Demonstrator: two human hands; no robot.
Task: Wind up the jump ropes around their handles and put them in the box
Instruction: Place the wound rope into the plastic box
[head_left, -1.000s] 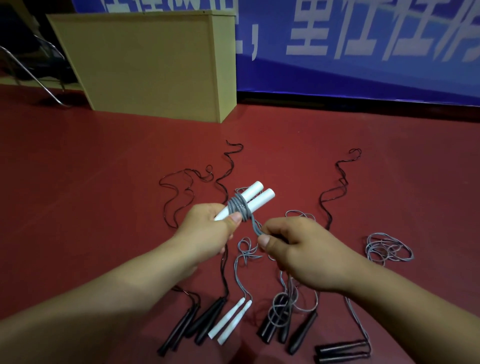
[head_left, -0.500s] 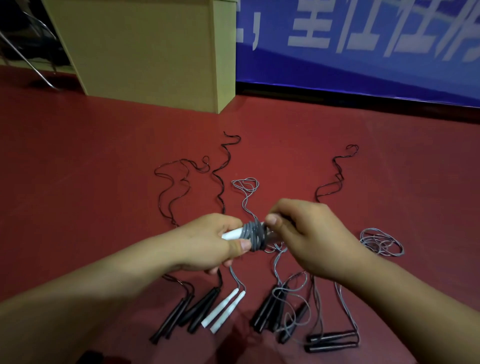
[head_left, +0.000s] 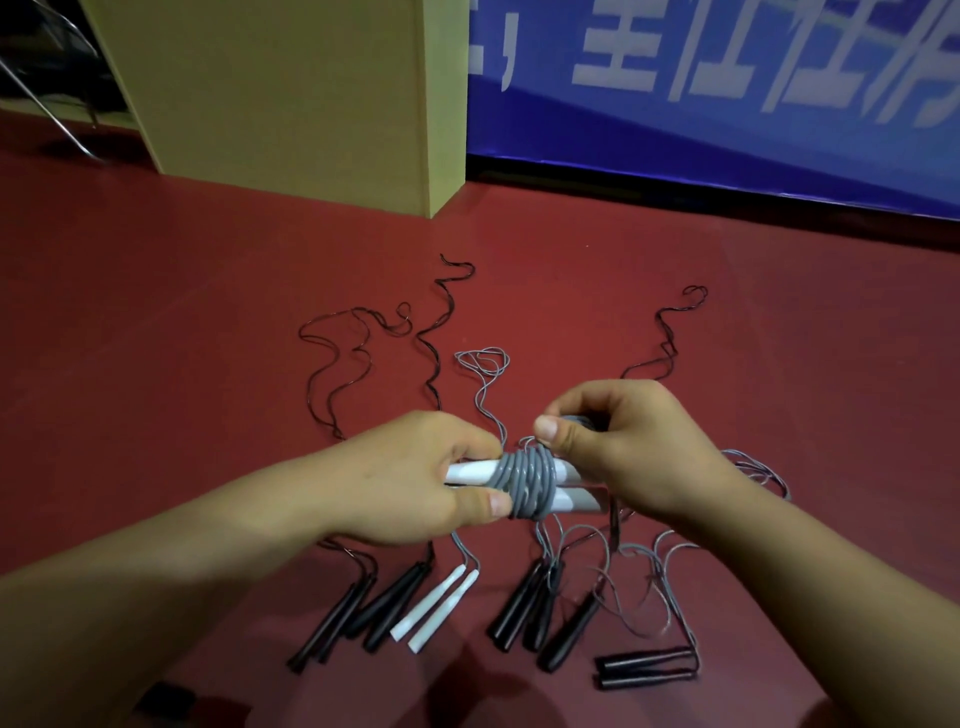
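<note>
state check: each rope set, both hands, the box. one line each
held white handles: side by side, grey cord coil wound round their middle
left hand: grips the handle pair
right hand: pinches the cord above the coil
second white handles: on the floor, cord unwound
black-handled ropes: on the floor, cords loose
box: standing on the floor behind, inside not visible

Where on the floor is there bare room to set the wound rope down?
Bare red floor lies left of the black cords, up to the tan box; more lies right of the far black cord. Crowded: the handles below both hands.
</note>
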